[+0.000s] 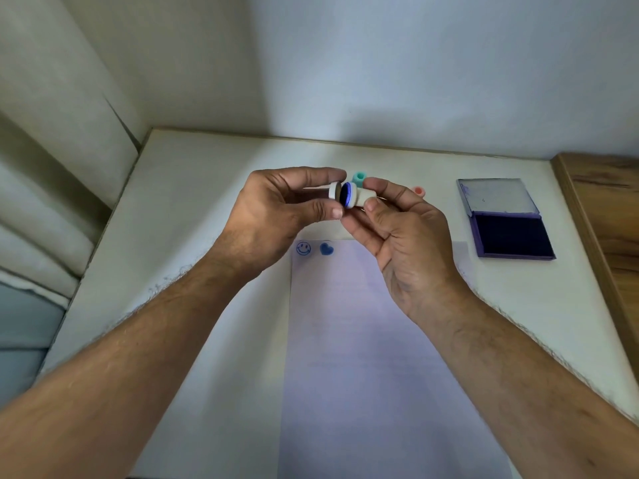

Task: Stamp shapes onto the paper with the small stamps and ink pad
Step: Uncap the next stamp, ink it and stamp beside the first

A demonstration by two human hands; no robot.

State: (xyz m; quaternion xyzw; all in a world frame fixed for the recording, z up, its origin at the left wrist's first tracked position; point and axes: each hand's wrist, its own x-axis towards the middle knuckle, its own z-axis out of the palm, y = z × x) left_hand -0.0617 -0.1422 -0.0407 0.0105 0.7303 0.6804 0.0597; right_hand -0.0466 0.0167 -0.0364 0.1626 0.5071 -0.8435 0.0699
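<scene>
1. Both hands raised above the far end of the paper (pixel 363 357), meeting near mid-frame over the white table (pixel 193 209).
2. Left hand (pixel 276 209) closed in a pinch: thumb and forefinger gripping a small white cap (pixel 334 190), a short round disc seen edge-on.
3. Right hand (pixel 404 236) closed around a white stamp (pixel 356 198), held between thumb and fingertips; inked face (pixel 346 196) turned toward the cap, dark blue with a brighter blue rim.
4. Cap and stamp face just beside each other, nearly touching (contact or a thin gap: cannot tell).
5. Paper lying flat on the table, long edge running toward the camera, pale lilac tint. Two blue prints at its far left corner: a smiley face (pixel 303 249) and, just right of it, a solid heart (pixel 326 249). Remainder of sheet unmarked where visible.
6. Ink pad (pixel 511 236) open on the table, well right of the paper's far end; dark purple pad surface, hinged lid (pixel 496 197) laid back behind it.
7. Teal stamp (pixel 359 178) standing on the table behind the hands, partly hidden by fingers. Pink stamp (pixel 419 191) further right, only its top showing past the right hand.
8. Wooden surface (pixel 601 216) adjoining the table's right edge.
</scene>
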